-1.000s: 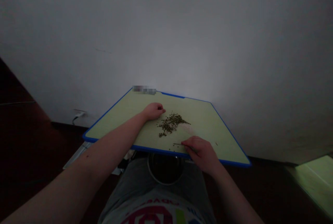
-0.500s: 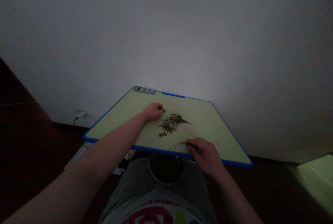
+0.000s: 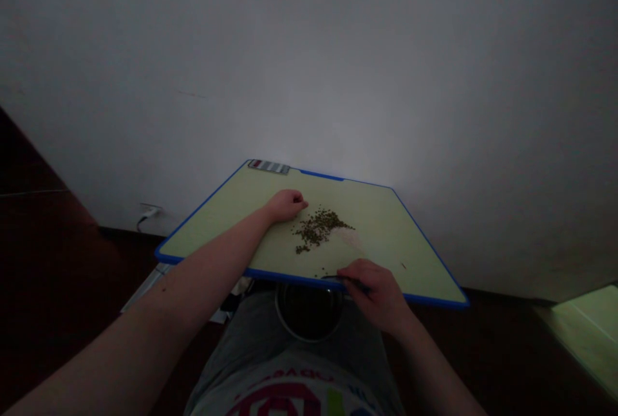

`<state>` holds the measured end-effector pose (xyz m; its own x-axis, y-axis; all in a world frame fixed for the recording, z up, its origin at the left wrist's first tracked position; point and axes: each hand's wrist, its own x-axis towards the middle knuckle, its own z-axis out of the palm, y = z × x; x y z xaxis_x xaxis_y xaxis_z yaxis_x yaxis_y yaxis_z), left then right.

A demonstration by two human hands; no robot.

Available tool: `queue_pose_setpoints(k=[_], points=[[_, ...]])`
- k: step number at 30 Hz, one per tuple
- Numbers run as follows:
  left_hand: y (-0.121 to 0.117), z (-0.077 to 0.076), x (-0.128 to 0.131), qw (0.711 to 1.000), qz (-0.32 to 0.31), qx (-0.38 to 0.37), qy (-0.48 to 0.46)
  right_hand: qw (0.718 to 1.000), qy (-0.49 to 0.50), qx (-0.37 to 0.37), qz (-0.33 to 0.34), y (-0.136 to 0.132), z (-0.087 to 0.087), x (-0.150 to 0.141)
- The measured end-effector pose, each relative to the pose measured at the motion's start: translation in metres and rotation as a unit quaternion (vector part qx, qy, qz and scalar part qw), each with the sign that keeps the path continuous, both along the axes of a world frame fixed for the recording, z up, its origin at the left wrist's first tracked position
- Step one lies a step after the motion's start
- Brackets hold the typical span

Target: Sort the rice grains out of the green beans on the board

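A loose heap of small dark green seeds (image 3: 318, 230) lies near the middle of a pale green cutting board with a blue rim (image 3: 391, 236). Just left of the heap rests my left hand (image 3: 286, 205), fingers curled and holding nothing visible. My right hand (image 3: 375, 295) sits at the board's near edge, pinching a thin dark tool (image 3: 340, 278), perhaps tweezers or a pick. Its tip points left, close to a few stray seeds (image 3: 318, 275). The hand hides part of the tool.
A round dark bowl (image 3: 309, 312) sits in my lap under the board's near edge. A foil strip (image 3: 269, 167) lies at the far edge. A white wall (image 3: 309, 68) stands behind, with a cord at a socket (image 3: 149, 212) low down.
My right hand has shifted slightly and turned the thin tool, with its tip now lower and nearer the board's near edge. My left hand and the seed heap look unmoved.
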<state>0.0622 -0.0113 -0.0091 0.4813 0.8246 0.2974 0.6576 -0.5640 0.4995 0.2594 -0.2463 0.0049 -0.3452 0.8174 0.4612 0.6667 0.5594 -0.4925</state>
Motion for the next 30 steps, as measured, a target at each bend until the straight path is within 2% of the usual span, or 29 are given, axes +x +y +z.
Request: queue_pose_setpoints(k=[4, 10, 21, 30], points=[[-0.0006, 0.0002, -0.0001, 1.0, -0.001, -0.001, -0.005, 1.0, 0.007, 0.004, 0.006, -0.0026, 0.0006, 0.0042], [-0.0015, 0.0012, -0.0004, 1.0, -0.003, -0.004, 0.0, 0.999, 0.006, 0.014, -0.034, 0.0049, -0.0002, 0.0098], [-0.0031, 0.0042, 0.0003, 1.0, 0.004, -0.001, 0.005, 0.999, -0.005, 0.023, 0.026, 0.0018, -0.0031, 0.0064], [-0.0008, 0.0011, 0.0001, 1.0, 0.001, 0.0, -0.003, 0.999, -0.006, 0.042, 0.024, 0.004, -0.0029, 0.0063]])
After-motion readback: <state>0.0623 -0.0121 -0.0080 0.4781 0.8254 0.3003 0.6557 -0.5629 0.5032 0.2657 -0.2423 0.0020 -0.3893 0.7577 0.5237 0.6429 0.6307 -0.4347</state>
